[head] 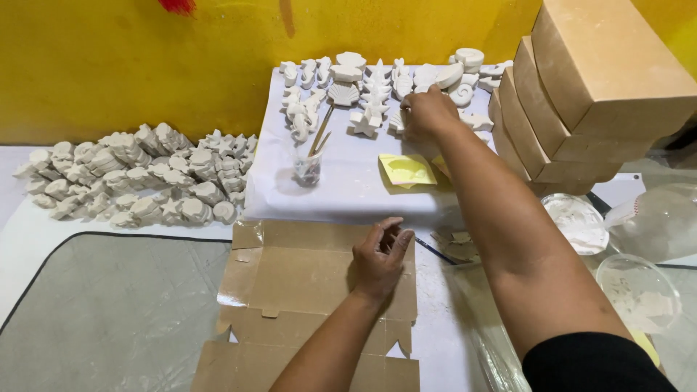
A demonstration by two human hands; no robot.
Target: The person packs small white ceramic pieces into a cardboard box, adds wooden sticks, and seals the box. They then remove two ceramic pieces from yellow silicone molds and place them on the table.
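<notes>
Head view: the right hand [428, 112] is stretched out to the far rows of small white plaster sea-shape casts [377, 91] on the white sheet [348, 189], fingers closed on one, while the left hand [379, 258] is rested loosely open on the flattened brown cardboard box [305, 279]. Brittle casts like these are probably best pinched by the thick middle and lifted straight up so neighbours aren't knocked.

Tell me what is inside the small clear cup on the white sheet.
Two thin wooden sticks lean out of the clear cup. Pale residue clouds its lower part, hiding the sticks' bottom ends and whatever lies there.

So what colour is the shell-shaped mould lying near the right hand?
Pale yellow; the mould shows best in the head view.
</notes>
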